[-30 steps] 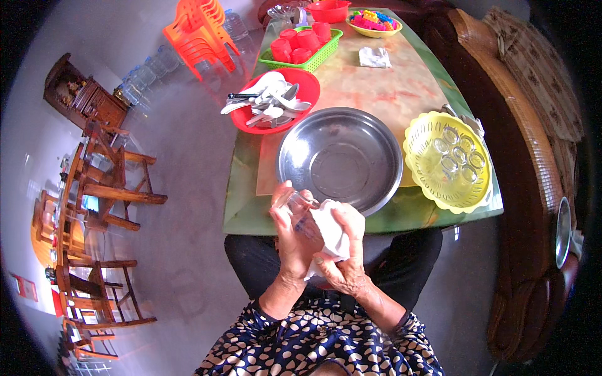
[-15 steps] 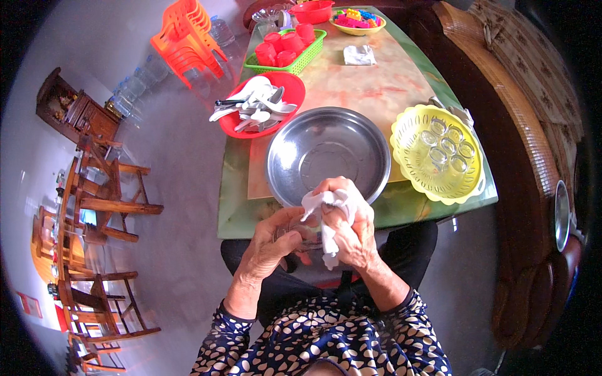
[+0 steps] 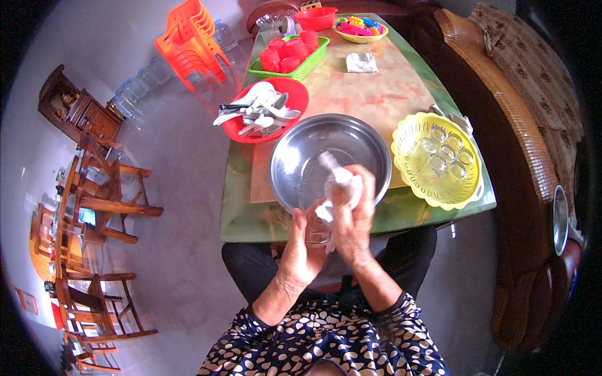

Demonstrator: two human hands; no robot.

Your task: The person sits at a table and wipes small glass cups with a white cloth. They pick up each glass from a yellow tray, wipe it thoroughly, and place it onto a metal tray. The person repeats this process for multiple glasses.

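Note:
My left hand (image 3: 296, 255) is wrapped round a clear glass (image 3: 318, 234), low over the near rim of a steel basin (image 3: 380, 147). In my right hand (image 3: 354, 229) is a bunched white cloth (image 3: 346, 186), pressed close against the glass. A loose end of the cloth is smeared by motion over the basin. The right fingers partly cover both cloth and glass. To the right stands a yellow scalloped basket (image 3: 411, 178) holding several small clear glasses (image 3: 447, 152).
Left of the basin, a red bowl (image 3: 301, 94) holds white spoons and other utensils. Behind it is a green basket (image 3: 307, 66) of red cups. A folded white cloth (image 3: 361, 62), a bowl of colourful blocks (image 3: 359, 28) and a red basin (image 3: 315, 19) occupy the far table.
Both hands have moved forward and slightly right, toward the basin, with the glass and cloth. My left fingers have shifted round the glass, and the cloth's loose end now points away from me.

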